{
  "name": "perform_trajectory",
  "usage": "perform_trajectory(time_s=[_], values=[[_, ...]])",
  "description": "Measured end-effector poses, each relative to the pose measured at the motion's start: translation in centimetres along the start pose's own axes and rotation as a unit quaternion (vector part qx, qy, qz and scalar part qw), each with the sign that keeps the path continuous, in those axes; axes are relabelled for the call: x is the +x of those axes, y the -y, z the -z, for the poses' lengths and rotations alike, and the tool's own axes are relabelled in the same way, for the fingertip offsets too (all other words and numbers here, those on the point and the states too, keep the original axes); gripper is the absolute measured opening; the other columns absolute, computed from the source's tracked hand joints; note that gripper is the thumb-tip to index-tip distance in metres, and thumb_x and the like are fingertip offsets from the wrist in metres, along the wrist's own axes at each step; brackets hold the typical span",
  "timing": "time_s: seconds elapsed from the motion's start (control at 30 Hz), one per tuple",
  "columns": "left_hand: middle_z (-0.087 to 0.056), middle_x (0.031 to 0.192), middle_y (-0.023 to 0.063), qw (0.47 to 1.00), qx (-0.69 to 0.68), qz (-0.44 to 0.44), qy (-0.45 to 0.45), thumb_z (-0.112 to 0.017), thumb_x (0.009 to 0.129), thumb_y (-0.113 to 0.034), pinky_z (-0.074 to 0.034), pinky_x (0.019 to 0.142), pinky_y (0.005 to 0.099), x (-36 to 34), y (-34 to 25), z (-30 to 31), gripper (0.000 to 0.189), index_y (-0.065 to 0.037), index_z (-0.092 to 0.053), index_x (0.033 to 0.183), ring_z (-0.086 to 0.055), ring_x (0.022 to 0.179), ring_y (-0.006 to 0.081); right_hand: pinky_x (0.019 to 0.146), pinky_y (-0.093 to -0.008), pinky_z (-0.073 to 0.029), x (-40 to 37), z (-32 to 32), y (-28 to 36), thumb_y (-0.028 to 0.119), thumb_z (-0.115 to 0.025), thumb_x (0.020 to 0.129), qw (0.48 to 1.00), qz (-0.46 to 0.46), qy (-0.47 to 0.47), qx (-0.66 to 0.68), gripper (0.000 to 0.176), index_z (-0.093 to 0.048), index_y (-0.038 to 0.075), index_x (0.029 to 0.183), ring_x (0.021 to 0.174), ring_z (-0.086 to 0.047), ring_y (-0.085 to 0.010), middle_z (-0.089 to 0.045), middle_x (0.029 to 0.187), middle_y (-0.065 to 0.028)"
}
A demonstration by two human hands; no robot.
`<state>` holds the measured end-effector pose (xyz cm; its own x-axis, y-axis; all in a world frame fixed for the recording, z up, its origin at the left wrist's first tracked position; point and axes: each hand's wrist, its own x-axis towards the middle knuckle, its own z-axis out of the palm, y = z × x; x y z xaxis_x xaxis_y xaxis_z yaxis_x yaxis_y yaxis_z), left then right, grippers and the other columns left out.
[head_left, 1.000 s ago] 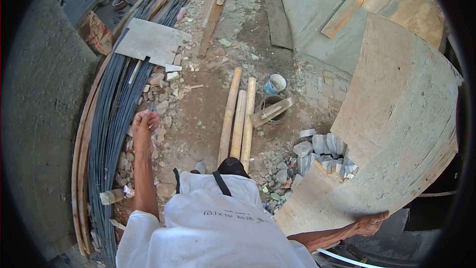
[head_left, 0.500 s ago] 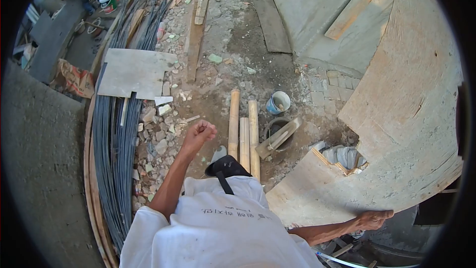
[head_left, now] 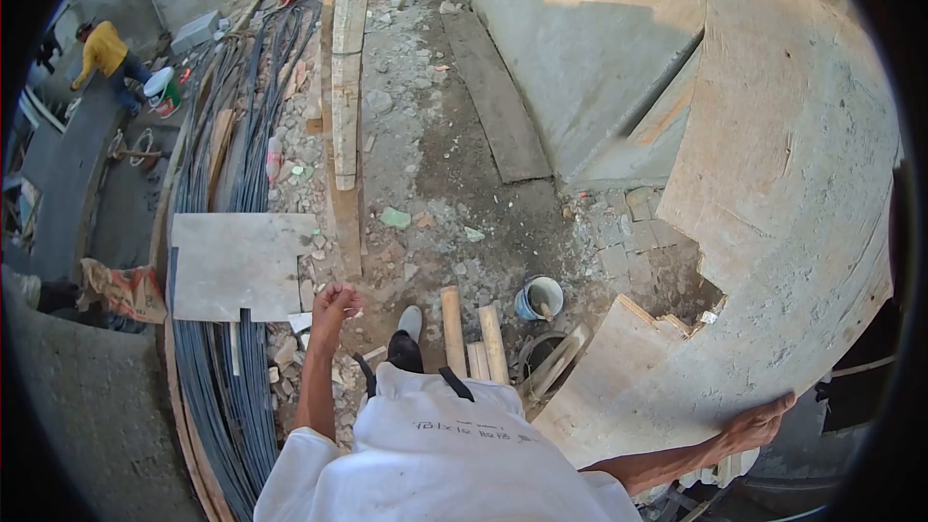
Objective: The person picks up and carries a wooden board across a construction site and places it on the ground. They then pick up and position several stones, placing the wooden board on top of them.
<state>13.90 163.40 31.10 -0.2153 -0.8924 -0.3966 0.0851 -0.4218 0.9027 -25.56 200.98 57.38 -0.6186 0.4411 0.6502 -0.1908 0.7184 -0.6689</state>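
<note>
A large plywood sheet (head_left: 773,203) with a notch cut in one edge is held upright at my right side. My right hand (head_left: 762,422) grips its lower edge, the forearm lying along the board. On the left, my left hand (head_left: 338,301) hangs over the rubble with its fingers curled and nothing visible in them. Ahead of my white shirt, a grey boot (head_left: 411,322) steps on the dirt, close to the bamboo poles (head_left: 452,329).
Steel rebar (head_left: 208,406) runs along the left under a smaller notched board (head_left: 242,266). A paint bucket (head_left: 538,299) and a round tub (head_left: 543,352) stand ahead. Planks (head_left: 348,68) lie on the rubble. A person in yellow (head_left: 104,53) bends at the far left.
I have stepped forward, so the bamboo, bucket and board on the rebar sit lower in view. The plywood sheet moves along with me. A boot now shows in front.
</note>
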Motion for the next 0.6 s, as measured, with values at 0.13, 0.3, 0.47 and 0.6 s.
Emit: perform_trajectory(time_s=[0.13, 0.3, 0.47, 0.6], values=[[-0.061, 0.081, 0.0031, 0.997, 0.068, -0.023, 0.042, -0.057, 0.086, -0.023, -0.044, 0.065, 0.0218, 9.0, -3.5, -1.9, 0.016, -0.007, -0.056, 0.088, -0.056, 0.071, 0.0087, 0.068, -0.0385, -0.050, -1.9, -6.4, 5.7, 0.065, -0.031, 0.084, 0.999, 0.014, 0.045, -0.006, 0.076, -0.061, -0.001, 0.106, 0.081, -0.062, -0.0297, -0.064, 0.093, -0.0191], [-0.056, 0.080, -0.0002, 0.977, 0.060, -0.066, 0.194, -0.059, 0.084, -0.018, -0.042, 0.067, 0.0212, 16.8, -8.5, -10.7, 0.015, -0.004, -0.054, 0.088, -0.052, 0.074, 0.0074, 0.066, -0.0359, -0.051, -4.2, -12.2, 12.3, 0.062, -0.034, 0.085, 0.999, 0.030, 0.031, -0.006, 0.070, -0.061, 0.002, 0.109, 0.079, -0.063, -0.0261, -0.064, 0.093, -0.0175], [-0.057, 0.082, 0.0002, 0.961, 0.071, -0.067, 0.258, -0.059, 0.085, -0.017, -0.044, 0.070, 0.0235, 25.9, -12.5, -19.5, 0.014, -0.005, -0.055, 0.090, -0.053, 0.075, 0.0081, 0.065, -0.0385, -0.052, -6.1, -20.0, 17.0, 0.060, -0.032, 0.086, 0.999, 0.018, 0.011, -0.042, 0.069, -0.059, 0.001, 0.111, 0.080, -0.063, -0.0297, -0.063, 0.094, -0.0190], [-0.060, 0.083, 0.0006, 0.960, 0.050, -0.086, 0.262, -0.056, 0.086, -0.017, -0.045, 0.069, 0.0244, 35.4, -17.2, -23.6, 0.012, -0.007, -0.056, 0.091, -0.056, 0.075, 0.0078, 0.064, -0.0392, -0.053, -7.6, -26.7, 18.0, 0.061, -0.029, 0.086, 0.999, 0.001, 0.028, -0.042, 0.073, -0.060, -0.002, 0.107, 0.080, -0.063, -0.0292, -0.063, 0.093, -0.0203]])
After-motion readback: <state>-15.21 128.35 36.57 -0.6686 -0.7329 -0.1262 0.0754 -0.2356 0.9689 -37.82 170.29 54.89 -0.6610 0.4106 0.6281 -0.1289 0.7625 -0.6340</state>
